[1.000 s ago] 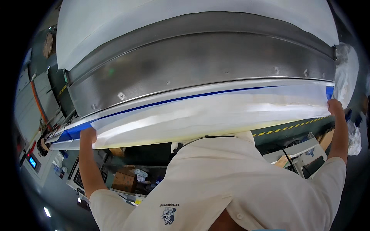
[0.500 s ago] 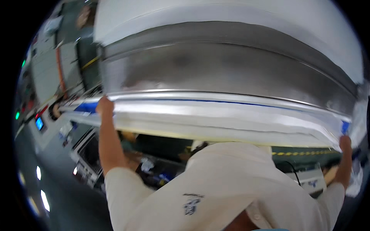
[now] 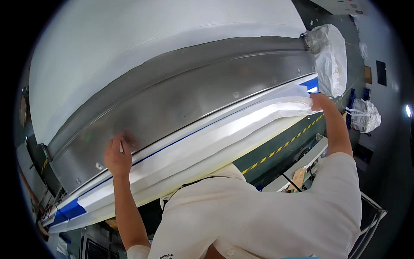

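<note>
My left hand (image 3: 117,156) is raised over the smooth grey metal plate (image 3: 202,93), its fingers curled together. A small whitish bit shows at the fingers, too small to name. My right hand (image 3: 320,102) grips the right end of a white cloth sheet (image 3: 241,123), close to a blue strip (image 3: 309,83). The sheet lies in long loose folds along the front of the plate, with a thin blue line running beside its far edge. Toward the left end lies another blue patch (image 3: 71,210).
Behind the plate rises a big roll of white material (image 3: 172,26). A white plastic bag (image 3: 331,58) hangs at the plate's right end, and a bundled white sack (image 3: 365,115) stands on the floor. Yellow-black tape (image 3: 282,146) marks the floor; a cart frame (image 3: 374,220) stands lower right.
My left hand has let go of the sheet's left end and moved inward over the metal plate. My right hand stays at the right end. The view has swung to the right.
</note>
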`<action>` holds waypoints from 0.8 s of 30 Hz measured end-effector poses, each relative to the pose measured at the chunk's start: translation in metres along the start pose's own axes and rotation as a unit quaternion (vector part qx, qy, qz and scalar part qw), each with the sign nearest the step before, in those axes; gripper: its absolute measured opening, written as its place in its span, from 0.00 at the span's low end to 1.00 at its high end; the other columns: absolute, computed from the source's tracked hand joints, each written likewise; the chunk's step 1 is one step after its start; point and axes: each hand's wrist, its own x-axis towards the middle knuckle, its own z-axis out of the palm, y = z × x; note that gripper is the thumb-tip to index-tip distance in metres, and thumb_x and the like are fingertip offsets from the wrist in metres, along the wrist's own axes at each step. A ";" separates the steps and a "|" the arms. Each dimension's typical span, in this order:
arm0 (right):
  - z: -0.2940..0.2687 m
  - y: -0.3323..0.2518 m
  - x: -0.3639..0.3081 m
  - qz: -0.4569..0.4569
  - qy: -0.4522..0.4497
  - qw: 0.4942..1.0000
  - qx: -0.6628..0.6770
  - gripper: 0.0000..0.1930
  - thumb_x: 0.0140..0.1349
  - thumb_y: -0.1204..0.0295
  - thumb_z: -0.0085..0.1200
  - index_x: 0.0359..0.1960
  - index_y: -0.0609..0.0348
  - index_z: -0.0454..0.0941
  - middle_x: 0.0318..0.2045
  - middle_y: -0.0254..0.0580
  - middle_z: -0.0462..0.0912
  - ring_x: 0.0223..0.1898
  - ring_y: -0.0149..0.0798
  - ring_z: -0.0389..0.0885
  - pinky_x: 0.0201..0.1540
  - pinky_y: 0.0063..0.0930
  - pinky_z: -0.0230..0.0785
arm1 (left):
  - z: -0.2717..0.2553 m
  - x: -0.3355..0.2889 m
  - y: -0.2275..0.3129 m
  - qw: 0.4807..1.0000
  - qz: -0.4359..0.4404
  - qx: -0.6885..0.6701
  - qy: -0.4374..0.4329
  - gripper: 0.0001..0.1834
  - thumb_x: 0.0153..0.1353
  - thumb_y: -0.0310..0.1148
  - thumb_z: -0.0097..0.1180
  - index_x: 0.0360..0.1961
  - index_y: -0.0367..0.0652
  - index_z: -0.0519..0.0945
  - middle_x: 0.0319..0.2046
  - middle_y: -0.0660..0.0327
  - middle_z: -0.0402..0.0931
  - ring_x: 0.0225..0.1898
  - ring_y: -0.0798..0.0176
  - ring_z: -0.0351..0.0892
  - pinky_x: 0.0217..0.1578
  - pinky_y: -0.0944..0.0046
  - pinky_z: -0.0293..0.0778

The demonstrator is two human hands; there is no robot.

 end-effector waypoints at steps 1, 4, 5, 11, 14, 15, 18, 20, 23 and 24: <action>0.008 0.007 0.005 -0.010 0.003 1.000 -0.029 0.17 0.49 0.67 0.52 0.42 0.53 0.75 0.40 0.48 0.80 0.44 0.49 0.78 0.45 0.42 0.71 | -0.002 0.006 0.010 1.000 0.008 -0.008 -0.009 0.10 0.55 0.28 0.52 0.39 0.47 0.79 0.34 0.57 0.78 0.35 0.51 0.78 0.35 0.57 0.73; 0.032 0.027 0.026 0.006 0.101 0.994 -0.040 0.12 0.51 0.66 0.52 0.38 0.54 0.78 0.37 0.46 0.81 0.41 0.48 0.80 0.44 0.43 0.71 | -0.002 0.015 0.012 0.999 0.029 -0.008 -0.013 0.11 0.56 0.29 0.52 0.41 0.47 0.79 0.36 0.57 0.78 0.36 0.51 0.78 0.36 0.58 0.73; 0.037 0.030 0.030 0.011 0.141 0.990 -0.024 0.09 0.54 0.68 0.50 0.33 0.54 0.79 0.35 0.44 0.82 0.39 0.47 0.81 0.41 0.43 0.72 | -0.002 0.016 0.009 0.999 0.034 -0.005 -0.011 0.11 0.57 0.30 0.52 0.42 0.47 0.78 0.36 0.57 0.79 0.37 0.51 0.78 0.36 0.58 0.73; 0.033 0.028 0.068 0.021 0.130 0.990 -0.051 0.09 0.54 0.68 0.49 0.35 0.52 0.79 0.34 0.44 0.82 0.40 0.48 0.80 0.42 0.42 0.72 | -0.014 0.025 -0.009 0.998 -0.023 0.050 -0.030 0.10 0.57 0.30 0.52 0.40 0.46 0.79 0.37 0.58 0.79 0.36 0.54 0.78 0.35 0.59 0.73; 0.021 0.020 0.073 0.015 0.103 0.993 -0.055 0.11 0.53 0.66 0.52 0.38 0.53 0.78 0.36 0.45 0.81 0.41 0.49 0.80 0.43 0.44 0.71 | -0.017 0.025 -0.016 0.998 -0.022 0.052 -0.021 0.09 0.58 0.30 0.51 0.40 0.46 0.79 0.36 0.58 0.78 0.35 0.54 0.78 0.35 0.59 0.73; 0.016 0.016 0.074 0.010 0.097 0.994 -0.059 0.11 0.53 0.66 0.53 0.38 0.53 0.78 0.37 0.45 0.81 0.41 0.49 0.79 0.43 0.44 0.71 | -0.018 0.025 -0.018 0.999 -0.024 0.046 -0.015 0.09 0.58 0.30 0.51 0.40 0.46 0.79 0.35 0.58 0.78 0.35 0.54 0.78 0.34 0.59 0.73; 0.010 0.007 0.075 -0.054 0.151 0.984 -0.071 0.10 0.52 0.70 0.52 0.37 0.51 0.77 0.34 0.41 0.81 0.39 0.45 0.80 0.38 0.40 0.72 | -0.019 0.024 -0.020 0.998 -0.029 0.055 -0.027 0.09 0.58 0.31 0.51 0.39 0.46 0.79 0.35 0.58 0.78 0.35 0.54 0.78 0.35 0.58 0.72; 0.012 0.006 0.075 -0.084 0.243 0.965 -0.053 0.10 0.52 0.69 0.52 0.38 0.51 0.75 0.36 0.41 0.80 0.40 0.45 0.80 0.40 0.40 0.72 | -0.018 0.022 -0.019 0.998 -0.037 0.051 -0.025 0.09 0.58 0.30 0.51 0.39 0.46 0.79 0.35 0.58 0.78 0.35 0.54 0.78 0.35 0.59 0.73; 0.013 0.006 0.069 -0.022 0.267 0.962 -0.043 0.10 0.54 0.69 0.52 0.38 0.53 0.74 0.38 0.41 0.78 0.42 0.45 0.79 0.43 0.38 0.71 | -0.015 0.022 -0.017 0.997 -0.051 0.053 -0.021 0.09 0.58 0.30 0.51 0.39 0.46 0.78 0.35 0.58 0.78 0.35 0.55 0.78 0.35 0.59 0.73; 0.013 0.005 0.067 0.017 0.256 0.966 -0.043 0.09 0.54 0.69 0.52 0.38 0.53 0.73 0.39 0.41 0.78 0.42 0.44 0.79 0.44 0.38 0.70 | -0.014 0.021 -0.016 0.997 -0.056 0.055 -0.020 0.09 0.58 0.30 0.51 0.39 0.46 0.78 0.35 0.58 0.78 0.35 0.55 0.79 0.35 0.59 0.73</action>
